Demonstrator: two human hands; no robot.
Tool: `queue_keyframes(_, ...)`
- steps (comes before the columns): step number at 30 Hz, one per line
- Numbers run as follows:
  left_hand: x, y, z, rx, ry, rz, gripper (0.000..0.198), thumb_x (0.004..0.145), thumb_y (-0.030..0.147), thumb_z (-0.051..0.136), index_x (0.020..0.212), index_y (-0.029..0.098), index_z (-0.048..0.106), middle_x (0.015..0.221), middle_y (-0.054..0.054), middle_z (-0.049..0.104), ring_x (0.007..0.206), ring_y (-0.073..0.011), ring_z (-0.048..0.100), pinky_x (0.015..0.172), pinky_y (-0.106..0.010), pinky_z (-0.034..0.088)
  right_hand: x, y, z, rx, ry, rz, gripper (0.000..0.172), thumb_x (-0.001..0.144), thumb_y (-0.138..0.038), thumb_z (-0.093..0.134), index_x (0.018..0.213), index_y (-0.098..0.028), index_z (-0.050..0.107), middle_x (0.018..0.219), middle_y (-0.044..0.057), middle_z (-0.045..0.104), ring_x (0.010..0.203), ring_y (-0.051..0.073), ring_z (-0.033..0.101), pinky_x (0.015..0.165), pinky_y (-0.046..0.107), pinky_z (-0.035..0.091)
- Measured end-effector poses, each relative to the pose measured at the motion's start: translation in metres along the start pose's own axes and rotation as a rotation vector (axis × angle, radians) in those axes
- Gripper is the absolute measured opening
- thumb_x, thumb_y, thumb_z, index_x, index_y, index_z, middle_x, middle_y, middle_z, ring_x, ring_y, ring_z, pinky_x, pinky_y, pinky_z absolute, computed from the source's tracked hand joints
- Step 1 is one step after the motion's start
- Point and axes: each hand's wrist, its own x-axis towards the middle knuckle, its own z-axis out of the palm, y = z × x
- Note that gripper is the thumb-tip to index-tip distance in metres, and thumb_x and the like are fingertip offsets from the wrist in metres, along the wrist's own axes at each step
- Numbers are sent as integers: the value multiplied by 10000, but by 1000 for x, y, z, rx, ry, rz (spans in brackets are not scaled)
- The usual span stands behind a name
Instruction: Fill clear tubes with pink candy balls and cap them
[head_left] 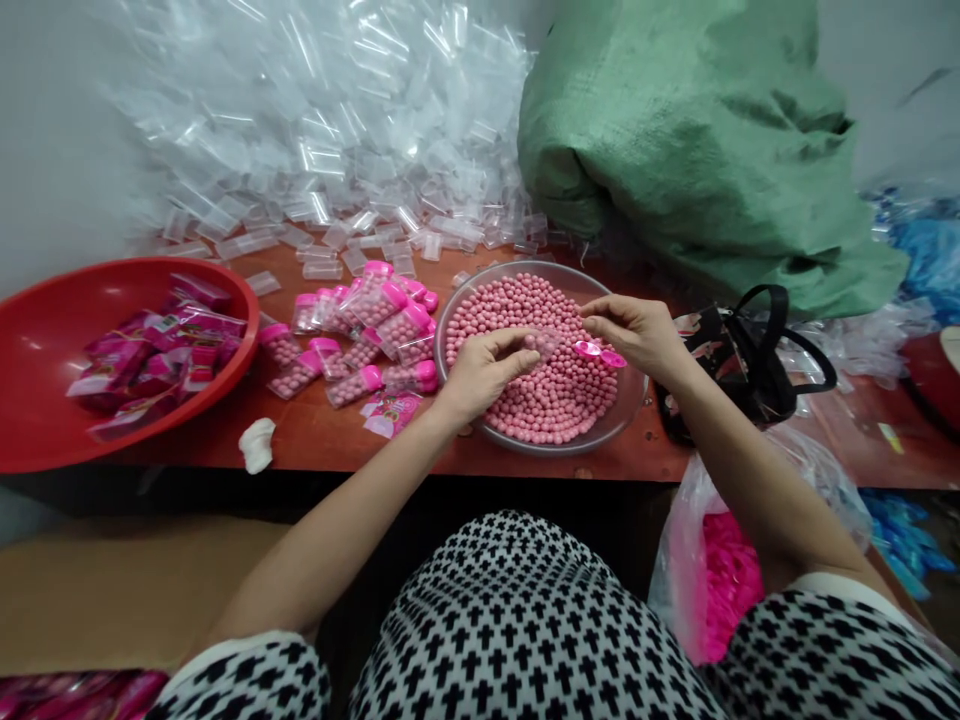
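Observation:
My left hand (491, 372) is closed on a small clear plastic container (547, 343), held over a grey bowl (517, 446). Round pink beads or candies (544, 400) fill much of that bowl. Above its right side, my right hand (634, 330) has its thumb and fingertips drawn together. A bright pink flip cap (600, 353) shows just under those fingers, apparently held by them. Left of the bowl lies a heap of filled clear containers with pink caps (382, 320). A pink printed packet (390, 412) lies in front of them.
A red basin (244, 370) with pink packets stands at the left. Empty clear containers (322, 130) are piled at the back. A green sack (690, 140) and a black bag (739, 360) are to the right. A plastic bag of pink caps (727, 580) hangs below the table edge.

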Motion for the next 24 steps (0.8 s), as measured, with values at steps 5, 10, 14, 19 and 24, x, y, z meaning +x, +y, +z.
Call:
queue_keyframes(5, 0, 0, 1, -47, 47, -37, 499, 649, 493, 890, 1002, 156, 790, 1000, -74, 760, 904, -188, 685, 827, -300, 570, 0, 17, -11, -612, -298, 77, 215, 903, -259, 608, 1012, -177, 774, 1037, 93, 772, 948, 231, 693, 768, 297, 462)
queue_keyframes(10, 0, -1, 0, 5, 26, -1, 460, 697, 484, 866, 1026, 170, 793, 1048, -82, 766, 950, -197, 693, 879, -315, 567, -1, 0, 4, -930, -480, 97, 352, 999, -394, 493, 1127, -172, 734, 1189, 142, 710, 1097, 279, 650, 690, 303, 447)
queue_keyframes(14, -1, -1, 1, 17, 19, 29, 391, 703, 448, 867, 968, 169, 798, 1036, -77, 772, 967, -200, 698, 936, -334, 560, -5, 0, 7, -927, -416, 73, 386, 1021, -382, 443, 1056, -142, 744, 1142, 168, 717, 1066, 291, 657, 733, 329, 455)
queue_keyframes(19, 0, 4, 4, -130, 19, -66, 463, 663, 463, 891, 987, 156, 772, 1009, -67, 760, 914, -192, 705, 884, -348, 594, -6, 12, 6, -65, -254, 113, 326, 890, -455, 671, 1040, -172, 733, 929, 68, 755, 805, 199, 679, 700, 303, 496)
queue_keyframes(24, 2, 9, 5, -280, -10, -136, 457, 631, 452, 918, 917, 145, 737, 941, -40, 743, 855, -169, 708, 867, -342, 610, -10, -7, 34, 546, -96, 114, 442, 724, -523, 834, 1002, -213, 684, 801, 1, 732, 688, 147, 665, 664, 285, 553)
